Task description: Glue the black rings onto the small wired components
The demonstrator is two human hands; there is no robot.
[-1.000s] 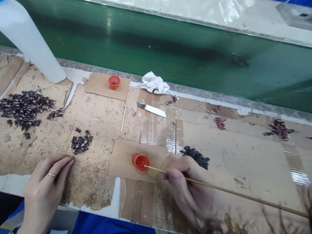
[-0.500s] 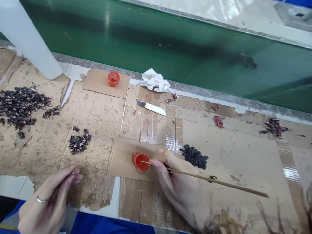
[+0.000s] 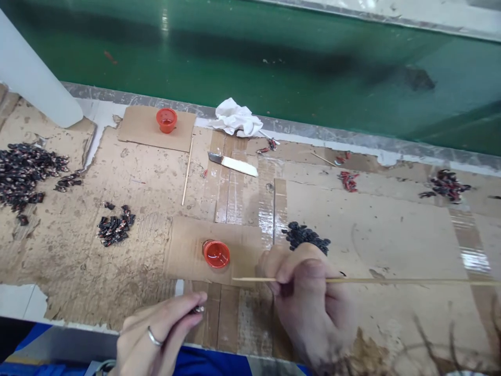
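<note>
Between the thumb and fingers of my left hand (image 3: 156, 334), which wears a ring, is a small dark piece (image 3: 198, 309) with a pale end; most of it is hidden. My right hand (image 3: 309, 303) is closed around a thin bamboo stick (image 3: 391, 281), whose pointed tip faces left, short of my left fingertips. Above and left of that tip, a red cup (image 3: 216, 254) with glossy red liquid stands on a cardboard piece (image 3: 183, 250). Small flat black pieces (image 3: 303, 235) lie heaped just beyond my right hand.
Black parts with pale ends form a small pile (image 3: 116, 227) and a large pile (image 3: 27, 172) at left. A second red cup (image 3: 166, 120), another stick (image 3: 188, 171), a white-handled knife (image 3: 235, 164) and crumpled tissue (image 3: 237, 119) lie farther back. Red-and-black pieces (image 3: 448, 186) lie right.
My left hand has moved right, closer to my right hand. The bamboo stick's tip has come out of the red cup and down toward me. The view has shifted slightly.
</note>
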